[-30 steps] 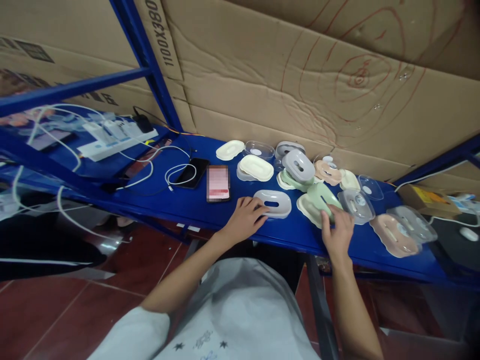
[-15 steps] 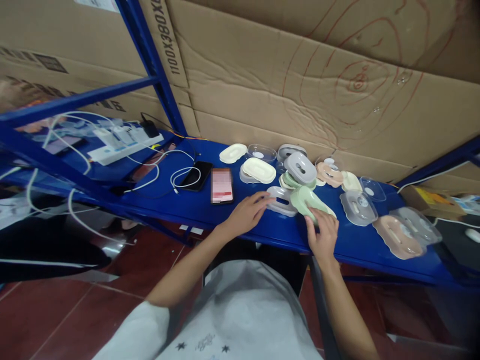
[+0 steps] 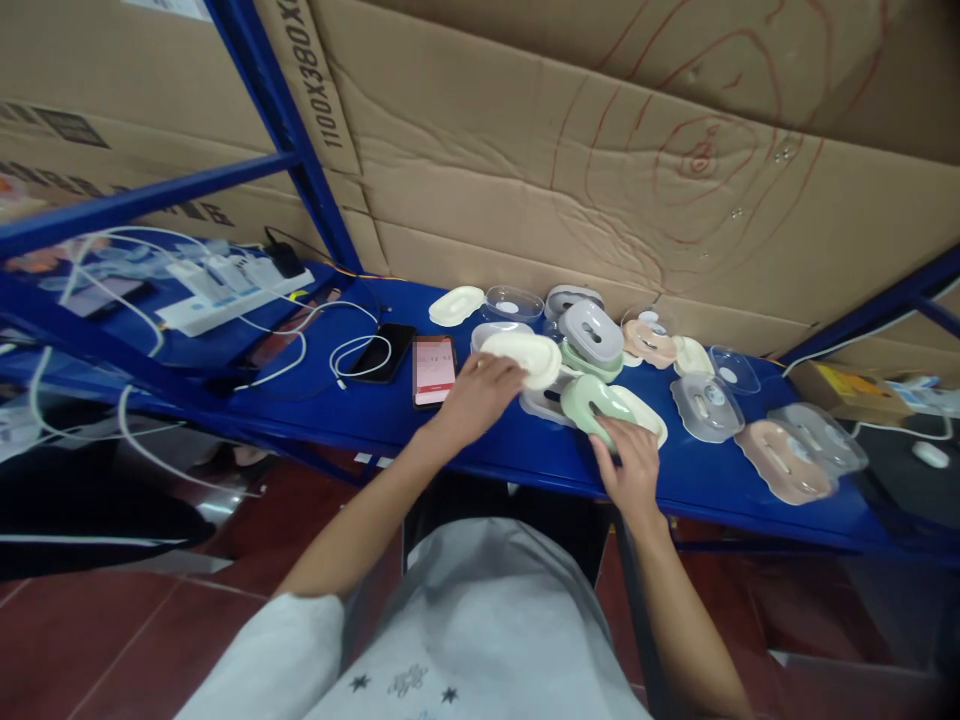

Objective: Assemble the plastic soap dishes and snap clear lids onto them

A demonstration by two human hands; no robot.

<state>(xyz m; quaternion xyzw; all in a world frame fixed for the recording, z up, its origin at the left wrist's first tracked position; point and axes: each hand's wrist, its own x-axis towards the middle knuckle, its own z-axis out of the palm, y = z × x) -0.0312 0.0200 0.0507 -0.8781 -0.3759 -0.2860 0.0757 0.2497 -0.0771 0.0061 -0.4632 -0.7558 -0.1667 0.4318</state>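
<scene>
My left hand [image 3: 480, 398] grips the near left edge of a cream oval plastic dish [image 3: 529, 358], its fingers bent over the rim. That dish is tilted above a grey oval plastic piece [image 3: 551, 403], which it partly covers. To the right, my right hand [image 3: 631, 462] holds the near edge of a light green oval plastic piece with a slot [image 3: 592, 400]. A cream piece [image 3: 646, 412] shows beneath the green one, near my right fingers. Behind both hands lies a stack with a grey slotted oval piece [image 3: 592, 333] on top.
A phone with a lit screen [image 3: 434, 370] and a dark phone [image 3: 384, 352] with a white cable lie left on the blue shelf [image 3: 322, 410]. Peach slotted pieces [image 3: 784, 462] and clear covers [image 3: 735, 370] lie right. A power strip [image 3: 236, 300] sits far left. Cardboard stands behind.
My left hand has moved from the grey slotted piece to the cream dish and raised it, shifting it toward me. My right hand stays on the green piece. The view has shifted slightly.
</scene>
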